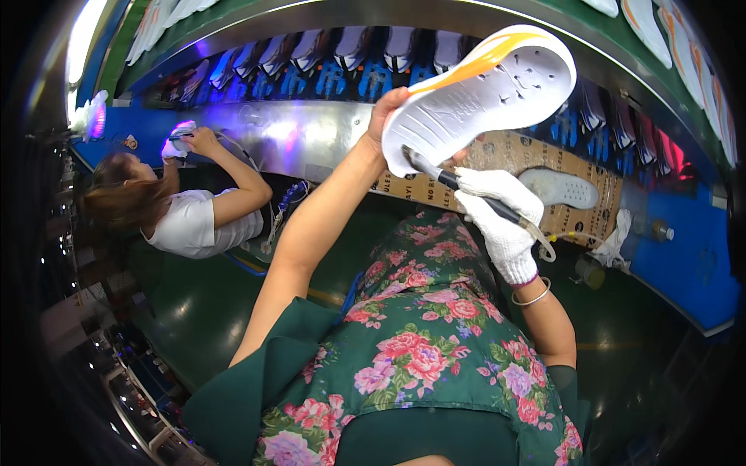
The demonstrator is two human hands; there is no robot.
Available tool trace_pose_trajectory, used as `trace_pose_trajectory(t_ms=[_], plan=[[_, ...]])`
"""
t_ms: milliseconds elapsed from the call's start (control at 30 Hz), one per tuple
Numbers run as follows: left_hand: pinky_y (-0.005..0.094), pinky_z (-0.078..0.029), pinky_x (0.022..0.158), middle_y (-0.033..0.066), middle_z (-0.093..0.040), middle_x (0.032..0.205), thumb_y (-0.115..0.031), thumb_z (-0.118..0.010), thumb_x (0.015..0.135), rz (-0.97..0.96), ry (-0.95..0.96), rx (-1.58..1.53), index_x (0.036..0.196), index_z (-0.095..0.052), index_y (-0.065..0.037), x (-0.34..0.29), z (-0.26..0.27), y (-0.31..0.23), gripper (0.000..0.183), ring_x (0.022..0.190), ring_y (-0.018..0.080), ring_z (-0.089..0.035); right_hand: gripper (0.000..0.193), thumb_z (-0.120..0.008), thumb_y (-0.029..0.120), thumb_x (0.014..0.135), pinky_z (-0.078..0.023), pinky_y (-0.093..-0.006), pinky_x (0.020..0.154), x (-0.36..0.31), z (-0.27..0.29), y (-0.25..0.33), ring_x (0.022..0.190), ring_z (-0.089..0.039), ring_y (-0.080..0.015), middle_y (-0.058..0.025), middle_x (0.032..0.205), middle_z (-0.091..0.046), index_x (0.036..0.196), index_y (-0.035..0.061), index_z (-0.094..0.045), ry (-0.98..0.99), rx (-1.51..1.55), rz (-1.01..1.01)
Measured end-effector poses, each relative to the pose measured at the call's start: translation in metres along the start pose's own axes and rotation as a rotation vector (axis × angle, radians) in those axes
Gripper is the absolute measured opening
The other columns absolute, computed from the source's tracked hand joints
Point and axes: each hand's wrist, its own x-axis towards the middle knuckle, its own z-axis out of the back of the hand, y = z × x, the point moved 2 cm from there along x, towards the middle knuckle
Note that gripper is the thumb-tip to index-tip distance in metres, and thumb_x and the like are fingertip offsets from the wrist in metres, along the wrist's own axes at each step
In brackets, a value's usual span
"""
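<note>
A white shoe sole (482, 85) with an orange side stripe is held up over the bench, its inner face toward me. My bare left hand (381, 116) is closed around its narrower end, some fingers hidden behind it. In a white knit glove, my right hand (501, 210) grips a dark-handled brush (443, 177) from which a thin clear hose (542, 237) runs. The brush tip touches the sole's inner face near the edge at that same end. Below the raised sole, a greyish sole (561, 189) lies on printed brown paper (505, 155).
Rows of shoe uppers (350, 46) stand on a conveyor behind the bench, under a shelf carrying more soles (643, 31). A crumpled white cloth (618, 241) and a clear bottle (660, 231) are at the right. To the left, a co-worker (210, 221) handles a white piece.
</note>
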Motion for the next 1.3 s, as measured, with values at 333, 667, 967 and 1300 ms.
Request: trace_pose_trajectory(t_ms=[333, 667, 967, 1300], plan=[[0.0565, -0.053, 0.091, 0.0256, -0.052, 0.136, -0.062, -0.041, 0.094, -0.09, -0.3, -0.1, 0.153, -0.031, -0.007, -0.023, -0.02, 0.047, 0.081, 0.112, 0.0451, -0.06, 0.016, -0.076, 0.002, 0.08, -0.055, -0.0297, 0.078, 0.041, 0.039, 0.026, 0.086, -0.071, -0.0198, -0.0113, 0.093, -0.074, 0.096, 0.003, -0.075, 0.003, -0.375, 0.364], [0.061, -0.055, 0.088, 0.0304, -0.047, 0.138, -0.073, -0.069, 0.072, -0.156, -0.209, -0.002, 0.152, -0.027, -0.005, -0.035, -0.036, 0.029, 0.113, 0.115, 0.0469, -0.059, 0.022, -0.078, 0.001, 0.076, -0.054, -0.0296, 0.066, 0.035, 0.049, 0.045, 0.076, -0.069, -0.019, -0.0113, 0.089, -0.073, 0.098, 0.0, -0.074, 0.087, -0.034, 0.39], [0.0492, -0.058, 0.091, 0.0344, -0.028, 0.148, -0.075, -0.056, 0.08, -0.328, 0.425, -0.063, 0.154, -0.02, -0.002, 0.071, -0.086, -0.085, 0.11, 0.12, 0.0493, -0.052, 0.018, -0.07, -0.005, 0.084, -0.051, -0.0211, 0.054, 0.014, 0.077, 0.002, 0.064, -0.065, -0.0136, -0.0133, 0.084, -0.071, 0.102, -0.0054, -0.07, -0.286, 0.571, -0.157], [0.0387, -0.055, 0.099, 0.0189, -0.051, 0.134, -0.038, -0.046, 0.104, -0.427, 0.097, -0.271, 0.137, -0.045, 0.004, 0.181, -0.066, -0.131, 0.053, 0.121, 0.0301, -0.055, 0.021, -0.075, 0.001, 0.083, -0.051, -0.0227, 0.057, 0.001, 0.047, -0.047, 0.066, -0.066, -0.0122, -0.0091, 0.082, -0.072, 0.104, -0.0033, -0.072, -0.266, 0.469, -0.252]])
